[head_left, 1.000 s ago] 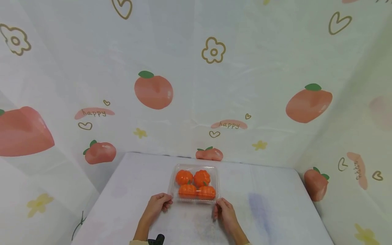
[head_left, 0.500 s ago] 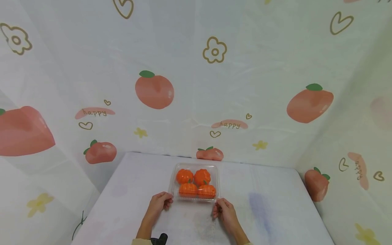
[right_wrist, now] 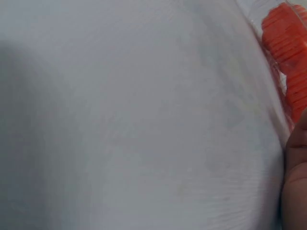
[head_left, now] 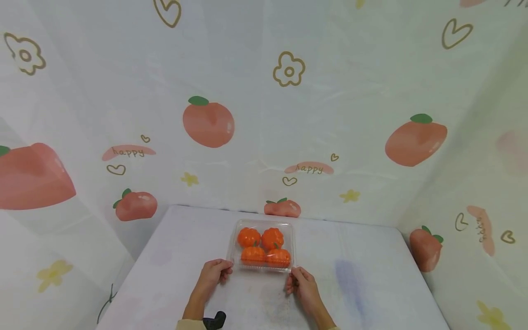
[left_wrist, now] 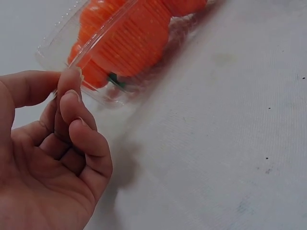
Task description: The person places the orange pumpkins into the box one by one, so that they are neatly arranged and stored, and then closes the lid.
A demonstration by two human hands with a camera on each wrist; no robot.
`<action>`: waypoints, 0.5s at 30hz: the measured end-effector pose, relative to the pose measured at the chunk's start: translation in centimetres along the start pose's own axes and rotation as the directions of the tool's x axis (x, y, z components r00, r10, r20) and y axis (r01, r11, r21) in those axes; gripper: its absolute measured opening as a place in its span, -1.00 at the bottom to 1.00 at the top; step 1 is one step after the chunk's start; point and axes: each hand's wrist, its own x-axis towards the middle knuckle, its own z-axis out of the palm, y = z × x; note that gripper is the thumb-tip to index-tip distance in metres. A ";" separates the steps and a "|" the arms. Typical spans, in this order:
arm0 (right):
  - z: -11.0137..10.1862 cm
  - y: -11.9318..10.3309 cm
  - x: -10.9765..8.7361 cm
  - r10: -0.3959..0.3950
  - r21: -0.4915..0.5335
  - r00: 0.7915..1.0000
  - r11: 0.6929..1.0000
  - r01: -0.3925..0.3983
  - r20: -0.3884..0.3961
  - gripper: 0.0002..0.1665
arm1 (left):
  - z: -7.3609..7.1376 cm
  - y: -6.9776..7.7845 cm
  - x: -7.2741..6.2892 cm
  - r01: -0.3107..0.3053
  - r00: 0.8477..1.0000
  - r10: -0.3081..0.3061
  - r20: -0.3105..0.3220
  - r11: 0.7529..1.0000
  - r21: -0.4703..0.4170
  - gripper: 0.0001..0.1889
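A clear plastic clamshell container point(head_left: 264, 222) sits on the table, its lid over several small orange pumpkins point(head_left: 272, 238) with green stems. At the front left corner, my left hand point(head_left: 209, 278) pinches the edge between thumb and forefinger, the other fingers curled. The left wrist view shows this left hand point(left_wrist: 57, 148) at the ridged rim, close beside one pumpkin point(left_wrist: 129, 43). My right hand point(head_left: 305, 288) pinches the front right corner. Only part of the right hand point(right_wrist: 297, 177) enters the right wrist view, its fingertips hidden.
A white cloth covers the table point(head_left: 350, 256), with a faint purple stain on its right side. Behind it hangs a white curtain point(head_left: 247, 183) printed with peaches, hearts and flowers. A dark cord point(head_left: 109, 298) hangs at the left edge.
The container has shifted very slightly away from me since one second ago. Both hands stay at its front corners in nearly the same pose.
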 end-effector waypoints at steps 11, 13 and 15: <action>0.3 -0.4 -0.1 0.007 -0.037 0.997 0.999 -0.010 -0.075 -0.73 | 0.2 0.2 -0.4 0.005 1.000 -0.005 -0.012 1.000 -0.017 -0.72; 0.3 -0.5 -0.2 0.013 -0.064 0.996 0.998 -0.019 -0.085 -0.72 | 0.2 0.2 -0.4 0.016 1.000 -0.016 -0.010 1.000 -0.024 -0.72; 0.3 -0.6 -0.2 0.009 -0.098 0.997 0.995 -0.017 -0.081 -0.68 | 0.2 0.3 -0.4 0.021 1.000 -0.022 -0.007 1.000 -0.019 -0.71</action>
